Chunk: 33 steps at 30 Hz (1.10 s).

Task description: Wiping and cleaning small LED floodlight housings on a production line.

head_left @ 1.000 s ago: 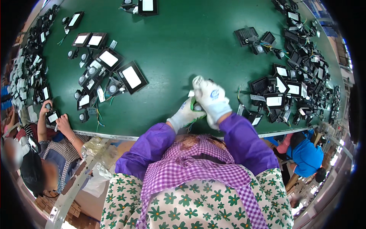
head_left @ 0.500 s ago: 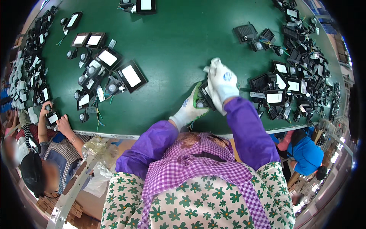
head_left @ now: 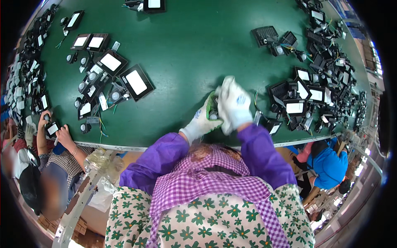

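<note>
Both my hands wear white gloves and meet over the table near its front edge. My left hand (head_left: 202, 121) curls its green-coated fingers round a small black floodlight with a round sensor (head_left: 213, 114). My right hand (head_left: 234, 104), slightly blurred, is closed and pressed against the right side of that light, covering most of it. Whatever its fingers grip is hidden. To the right of my right wrist lies a small black floodlight with a white panel (head_left: 273, 126), its wires trailing up.
The green table (head_left: 186, 49) carries a group of black floodlights (head_left: 111, 63) on the left and a dense heap (head_left: 316, 94) on the right. Another light (head_left: 154, 4) lies at the far edge. At the left a co-worker's hands (head_left: 64, 136) handle a light; a person in blue (head_left: 328, 165) sits at the right.
My right hand has shifted slightly left and down, closer to my left hand. The held light's black frame, seen before, is now mostly covered. The whole view has shifted a little.
</note>
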### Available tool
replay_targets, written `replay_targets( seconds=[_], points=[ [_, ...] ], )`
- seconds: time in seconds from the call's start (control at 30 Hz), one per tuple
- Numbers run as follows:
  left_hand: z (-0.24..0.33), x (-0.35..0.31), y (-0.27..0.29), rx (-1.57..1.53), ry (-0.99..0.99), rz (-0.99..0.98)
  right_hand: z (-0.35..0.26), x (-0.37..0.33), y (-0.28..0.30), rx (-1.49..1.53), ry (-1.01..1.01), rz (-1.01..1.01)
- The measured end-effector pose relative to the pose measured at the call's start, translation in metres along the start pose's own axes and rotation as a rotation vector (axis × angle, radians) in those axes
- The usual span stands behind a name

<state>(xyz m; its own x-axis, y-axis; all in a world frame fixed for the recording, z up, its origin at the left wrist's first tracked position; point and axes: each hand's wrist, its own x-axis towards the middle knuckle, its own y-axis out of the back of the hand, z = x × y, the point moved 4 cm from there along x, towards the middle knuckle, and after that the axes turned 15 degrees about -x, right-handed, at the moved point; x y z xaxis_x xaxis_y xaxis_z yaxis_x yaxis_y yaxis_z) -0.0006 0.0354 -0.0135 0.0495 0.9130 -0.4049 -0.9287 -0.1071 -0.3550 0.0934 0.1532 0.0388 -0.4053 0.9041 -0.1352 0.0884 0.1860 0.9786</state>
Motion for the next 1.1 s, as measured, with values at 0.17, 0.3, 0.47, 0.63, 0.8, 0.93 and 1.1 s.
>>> replay_targets(
  seconds=[0.17, 0.3, 0.47, 0.63, 0.8, 0.93, 1.1],
  points=[
    [0.023, 0.001, -0.013, 0.018, 0.107, 0.029, 0.066, 0.084, -0.006, 0.050, -0.276, -0.122],
    [0.018, -0.003, -0.012, -0.077, 0.107, 0.037, 0.092, 0.055, 0.001, 0.207, -0.359, -0.107],
    [0.021, -0.003, -0.008, -0.016, 0.090, 0.049, 0.057, 0.006, 0.006, 0.255, -0.225, -0.285],
    [0.017, 0.002, -0.010, 0.011, 0.044, 0.047, 0.007, -0.038, -0.001, -0.067, 0.162, -0.204],
    [0.016, 0.002, -0.005, -0.097, 0.194, -0.015, -0.040, 0.007, 0.034, 0.000, 0.330, -0.060],
    [0.010, 0.002, 0.001, 0.129, -0.001, 0.049, -0.013, -0.029, 0.008, 0.013, 0.293, -0.076],
    [0.027, -0.001, -0.010, 0.117, -0.068, -0.024, 0.019, 0.034, 0.008, 0.135, -0.082, -0.096]
  ],
)
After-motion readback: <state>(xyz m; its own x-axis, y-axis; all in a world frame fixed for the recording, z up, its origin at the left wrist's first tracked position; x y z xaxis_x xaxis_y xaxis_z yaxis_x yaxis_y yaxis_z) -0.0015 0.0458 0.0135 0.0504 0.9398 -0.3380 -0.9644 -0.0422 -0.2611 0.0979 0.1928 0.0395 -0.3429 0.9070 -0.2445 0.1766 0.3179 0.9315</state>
